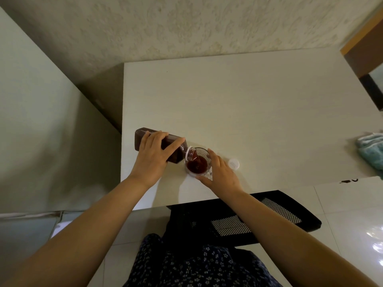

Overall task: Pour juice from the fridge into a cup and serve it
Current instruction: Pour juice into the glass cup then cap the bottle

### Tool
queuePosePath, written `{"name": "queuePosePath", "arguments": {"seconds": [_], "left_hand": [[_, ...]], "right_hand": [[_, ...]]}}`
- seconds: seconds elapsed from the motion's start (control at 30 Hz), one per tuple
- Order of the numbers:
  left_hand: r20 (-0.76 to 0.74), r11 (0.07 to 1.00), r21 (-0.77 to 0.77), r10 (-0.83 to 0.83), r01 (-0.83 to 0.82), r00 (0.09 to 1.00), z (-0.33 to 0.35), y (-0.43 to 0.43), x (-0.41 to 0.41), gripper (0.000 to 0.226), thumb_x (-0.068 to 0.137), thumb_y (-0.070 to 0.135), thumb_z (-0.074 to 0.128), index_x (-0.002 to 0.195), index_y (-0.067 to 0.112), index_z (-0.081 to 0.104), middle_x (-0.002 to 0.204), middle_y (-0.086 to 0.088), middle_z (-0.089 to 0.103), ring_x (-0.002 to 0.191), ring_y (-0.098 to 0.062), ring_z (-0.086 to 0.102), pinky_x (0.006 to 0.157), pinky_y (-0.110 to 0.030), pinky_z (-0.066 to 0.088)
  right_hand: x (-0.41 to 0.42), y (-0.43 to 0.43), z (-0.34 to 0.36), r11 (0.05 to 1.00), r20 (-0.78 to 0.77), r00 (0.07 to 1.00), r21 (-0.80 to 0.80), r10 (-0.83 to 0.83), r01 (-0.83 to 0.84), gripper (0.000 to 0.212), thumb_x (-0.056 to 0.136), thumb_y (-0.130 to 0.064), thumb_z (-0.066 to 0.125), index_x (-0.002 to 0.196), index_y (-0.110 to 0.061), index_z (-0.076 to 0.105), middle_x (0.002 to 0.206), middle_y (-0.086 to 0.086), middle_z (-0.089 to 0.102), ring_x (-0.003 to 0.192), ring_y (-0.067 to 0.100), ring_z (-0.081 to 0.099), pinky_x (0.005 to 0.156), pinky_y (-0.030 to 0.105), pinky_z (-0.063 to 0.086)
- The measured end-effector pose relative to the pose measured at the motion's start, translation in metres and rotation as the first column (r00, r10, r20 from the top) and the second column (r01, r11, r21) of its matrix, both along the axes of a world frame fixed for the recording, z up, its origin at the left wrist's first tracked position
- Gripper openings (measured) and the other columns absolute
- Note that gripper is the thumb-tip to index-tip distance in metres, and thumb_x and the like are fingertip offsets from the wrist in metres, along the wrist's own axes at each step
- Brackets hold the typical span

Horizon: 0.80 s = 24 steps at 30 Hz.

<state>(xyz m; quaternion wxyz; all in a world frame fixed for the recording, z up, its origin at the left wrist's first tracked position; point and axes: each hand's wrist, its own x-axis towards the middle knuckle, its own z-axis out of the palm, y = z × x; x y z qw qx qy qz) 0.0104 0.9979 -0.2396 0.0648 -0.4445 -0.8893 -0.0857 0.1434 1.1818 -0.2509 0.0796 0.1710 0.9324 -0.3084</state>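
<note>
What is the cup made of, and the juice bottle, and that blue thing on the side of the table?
The cup looks like clear glass, maybe hard plastic: you can see the dark red juice through its shiny wall. The bottle seems to be clear plastic, since the juice shows through it, with a pale plastic neck. The blue thing looks like soft cloth, probably a towel, with rumpled folds and a fuzzy surface.

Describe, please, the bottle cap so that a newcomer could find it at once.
Start at the pale table and find the glass cup of dark juice near its front edge. Beyond the right hand steadying the cup lies the cap. It is the only small, flat, white disc there, lying loose.
</note>
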Motion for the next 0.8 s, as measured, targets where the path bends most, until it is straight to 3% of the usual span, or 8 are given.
{"name": "queuePosePath", "arguments": {"seconds": [0.27,0.4,0.5,0.57,0.63,0.7,0.8], "left_hand": [[0.146,0.998,0.02,0.058,-0.062,0.988,0.005,0.002,0.0,0.087,0.071,0.007,0.077,0.139,0.031,0.03,0.126,-0.019,0.046,0.117,-0.037,0.043,0.1,-0.054,0.039],[0.253,0.984,0.131,0.082,-0.118,0.964,0.007,0.002,0.002,0.088,0.072,0.008,0.077,0.14,0.033,0.028,0.127,-0.016,0.046,0.117,-0.033,0.044,0.097,-0.046,0.042],[0.418,0.942,0.261,0.086,-0.211,0.904,0.005,0.001,0.002,0.084,0.075,0.015,0.077,0.14,0.032,0.028,0.127,-0.01,0.046,0.119,-0.023,0.041,0.099,-0.037,0.042],[0.545,0.879,0.358,0.077,-0.316,0.835,0.003,0.0,0.005,0.083,0.074,0.017,0.079,0.139,0.03,0.03,0.128,0.0,0.045,0.119,-0.011,0.04,0.098,-0.02,0.037],[0.653,0.801,0.421,0.058,-0.425,0.756,0.001,0.0,0.012,0.083,0.072,0.016,0.081,0.139,0.026,0.032,0.132,0.007,0.042,0.123,-0.005,0.039,0.098,-0.007,0.031],[0.716,0.757,0.434,0.039,-0.488,0.697,-0.002,-0.001,0.02,0.083,0.071,0.014,0.081,0.138,0.022,0.033,0.135,0.006,0.041,0.127,-0.007,0.04,0.101,-0.005,0.029],[0.782,0.735,0.416,0.013,-0.536,0.624,-0.005,-0.002,0.034,0.082,0.071,0.012,0.081,0.135,0.028,0.031,0.135,0.009,0.041,0.129,-0.01,0.04,0.105,-0.01,0.029]], "right_hand": [[0.002,0.002,-0.005,1.0,-0.006,1.0,0.004,0.012,-0.012,0.092,0.081,-0.052,0.06,0.147,-0.019,0.005,0.146,0.002,0.035,0.131,0.02,0.038,0.096,0.037,0.043],[0.011,0.013,-0.009,0.993,0.026,0.997,-0.096,0.066,-0.063,0.102,0.076,-0.049,0.067,0.147,-0.028,-0.004,0.148,0.0,0.03,0.134,0.016,0.033,0.105,0.039,0.038],[0.025,0.031,-0.007,0.98,0.026,0.99,-0.149,0.139,-0.134,0.096,0.079,-0.043,0.065,0.146,-0.033,-0.003,0.15,-0.006,0.027,0.131,0.008,0.033,0.108,0.035,0.033],[0.031,0.046,-0.008,0.988,0.008,0.992,-0.088,0.128,-0.127,0.086,0.082,-0.036,0.061,0.147,-0.03,0.005,0.149,-0.005,0.031,0.13,0.01,0.036,0.108,0.034,0.032],[0.03,0.058,-0.013,0.994,0.008,0.997,0.081,0.07,-0.071,0.072,0.085,-0.031,0.056,0.146,-0.024,0.017,0.148,0.0,0.033,0.131,0.019,0.035,0.108,0.036,0.029],[0.022,0.065,-0.02,0.973,0.052,0.999,0.231,-0.004,-0.008,0.061,0.09,-0.03,0.051,0.144,-0.022,0.025,0.148,0.003,0.032,0.133,0.024,0.03,0.108,0.037,0.027],[0.013,0.068,-0.033,0.955,0.174,0.985,0.294,-0.022,-0.03,0.053,0.094,-0.03,0.047,0.143,-0.023,0.029,0.15,0.003,0.027,0.133,0.027,0.027,0.107,0.038,0.029]]}}
